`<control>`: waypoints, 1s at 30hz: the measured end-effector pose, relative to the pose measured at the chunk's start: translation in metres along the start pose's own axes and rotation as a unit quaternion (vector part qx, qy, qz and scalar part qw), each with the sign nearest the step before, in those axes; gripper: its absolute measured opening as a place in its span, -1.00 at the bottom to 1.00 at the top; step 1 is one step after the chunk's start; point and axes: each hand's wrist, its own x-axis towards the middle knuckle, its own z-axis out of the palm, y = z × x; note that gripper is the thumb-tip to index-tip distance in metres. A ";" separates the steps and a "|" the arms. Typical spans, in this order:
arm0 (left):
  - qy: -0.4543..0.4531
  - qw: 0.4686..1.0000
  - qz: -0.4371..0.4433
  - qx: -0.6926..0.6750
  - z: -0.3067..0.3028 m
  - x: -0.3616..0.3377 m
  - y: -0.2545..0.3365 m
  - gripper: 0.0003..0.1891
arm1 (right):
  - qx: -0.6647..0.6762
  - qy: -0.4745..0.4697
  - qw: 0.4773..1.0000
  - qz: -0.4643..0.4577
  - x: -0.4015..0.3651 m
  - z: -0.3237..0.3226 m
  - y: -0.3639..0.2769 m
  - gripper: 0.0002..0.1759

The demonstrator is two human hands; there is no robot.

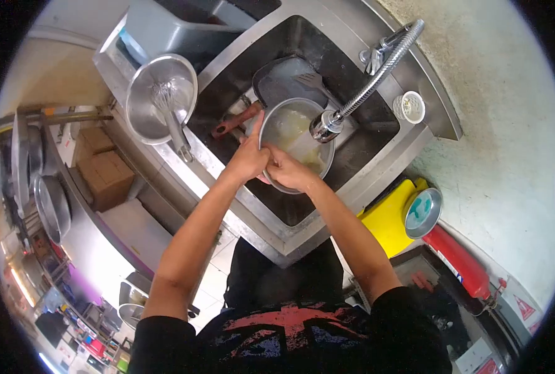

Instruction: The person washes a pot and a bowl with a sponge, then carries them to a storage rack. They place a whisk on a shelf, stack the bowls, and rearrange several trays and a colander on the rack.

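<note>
A round metal bowl with cloudy, yellowish liquid is held over the dark sink, below the spray faucet head. My left hand grips the bowl's left rim, one finger stretched up along its outside. My right hand is closed at the lower left of the same rim, its thumb side over the edge. Behind the bowl, a dark pan, a slotted spatula and a reddish-brown handle lie in the sink.
On the left counter sits a metal bowl with a whisk. A small white cup stands right of the faucet. Below right are a yellow container, a dish with turquoise contents and a red extinguisher.
</note>
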 end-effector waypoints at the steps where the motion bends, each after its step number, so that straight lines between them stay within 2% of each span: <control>1: -0.058 0.989 -0.085 -0.105 -0.013 -0.008 0.023 -0.06 | -0.026 -0.041 0.999 0.010 -0.009 -0.005 -0.013 -0.69; 2: -0.114 0.958 -0.165 -0.207 -0.020 -0.012 0.034 -0.07 | -0.026 -0.045 0.999 0.013 -0.017 -0.009 -0.011 -0.69; 3: -0.096 0.975 -0.115 -0.164 -0.011 -0.012 0.015 -0.09 | -0.145 -0.127 0.981 0.031 -0.025 -0.010 -0.008 -0.70; 4: -0.097 0.974 -0.118 -0.166 -0.010 -0.013 0.009 -0.09 | -0.260 -0.205 0.942 0.049 -0.033 -0.011 -0.005 -0.71; 5: -0.094 0.979 -0.097 -0.150 -0.008 -0.013 0.004 -0.09 | -0.259 -0.208 0.942 0.052 -0.039 -0.017 -0.002 -0.71; 7: -0.090 0.983 -0.080 -0.141 -0.012 -0.020 0.013 -0.10 | -0.387 -0.246 0.882 0.109 -0.055 -0.030 0.002 -0.71; 9: -0.123 0.970 -0.135 -0.162 -0.028 -0.025 0.030 -0.11 | -0.532 -0.196 0.823 0.039 -0.071 -0.053 -0.009 -0.72; 10: -0.123 0.969 -0.138 -0.165 -0.025 -0.026 0.021 -0.11 | -0.615 -0.148 0.773 0.050 -0.068 -0.067 -0.012 -0.72; 11: -0.106 0.982 -0.100 -0.124 -0.019 -0.024 0.007 -0.11 | -0.690 -0.100 0.714 0.060 -0.063 -0.079 -0.013 -0.71; 12: -0.103 0.983 -0.094 -0.120 -0.019 -0.025 0.007 -0.11 | -0.687 -0.106 0.716 0.063 -0.066 -0.081 -0.010 -0.71; 13: -0.100 0.984 -0.089 -0.115 -0.019 -0.026 0.007 -0.11 | -0.730 -0.035 0.679 -0.077 -0.068 -0.084 -0.008 -0.71; 14: -0.097 0.986 -0.084 -0.110 -0.019 -0.027 0.007 -0.11 | -0.753 0.036 0.619 -0.221 -0.065 -0.088 -0.009 -0.70; 15: -0.100 0.993 -0.063 -0.029 -0.020 -0.028 0.010 -0.11 | -0.728 -0.057 0.665 -0.160 -0.071 -0.078 -0.005 -0.74; 16: -0.102 0.993 -0.042 0.053 -0.019 -0.030 0.012 -0.11 | -0.600 -0.232 0.763 -0.065 -0.070 -0.061 -0.026 -0.72; 17: -0.098 0.993 -0.046 0.048 -0.013 -0.032 0.011 -0.11 | -0.435 -0.390 0.811 0.037 -0.067 -0.042 -0.048 -0.69; 19: -0.050 0.994 0.005 0.097 0.000 -0.030 0.011 -0.04 | -0.238 -0.278 0.930 0.037 -0.067 -0.017 -0.034 -0.71; 20: -0.047 0.995 0.005 0.092 0.001 -0.028 0.012 -0.04 | -0.243 -0.282 0.927 0.040 -0.071 -0.015 -0.026 -0.71; 22: -0.113 0.990 -0.058 0.059 -0.006 -0.024 0.022 -0.04 | -0.237 -0.223 0.945 0.036 -0.076 -0.014 -0.017 -0.71; 23: -0.113 0.990 -0.059 0.057 -0.005 -0.025 0.024 -0.04 | -0.238 -0.225 0.944 0.038 -0.077 -0.012 -0.012 -0.71; 25: -0.131 0.984 -0.106 0.052 -0.010 -0.020 0.027 -0.04 | -0.170 -0.231 0.950 0.123 -0.067 -0.011 -0.010 -0.69; 26: -0.130 0.985 -0.105 0.052 -0.013 -0.019 0.026 -0.04 | -0.171 -0.231 0.950 0.123 -0.061 -0.006 -0.008 -0.69; 28: -0.137 0.987 -0.082 -0.018 -0.018 -0.019 0.021 -0.08 | -0.124 -0.160 0.979 -0.016 -0.052 0.004 -0.003 -0.64; 29: -0.136 0.987 -0.083 -0.017 -0.015 -0.019 0.012 -0.08 | -0.123 -0.161 0.979 -0.017 -0.053 0.002 0.001 -0.64; 30: -0.114 0.993 -0.035 0.014 -0.008 -0.018 -0.002 -0.08 | -0.223 -0.223 0.949 0.012 -0.055 -0.004 0.010 -0.62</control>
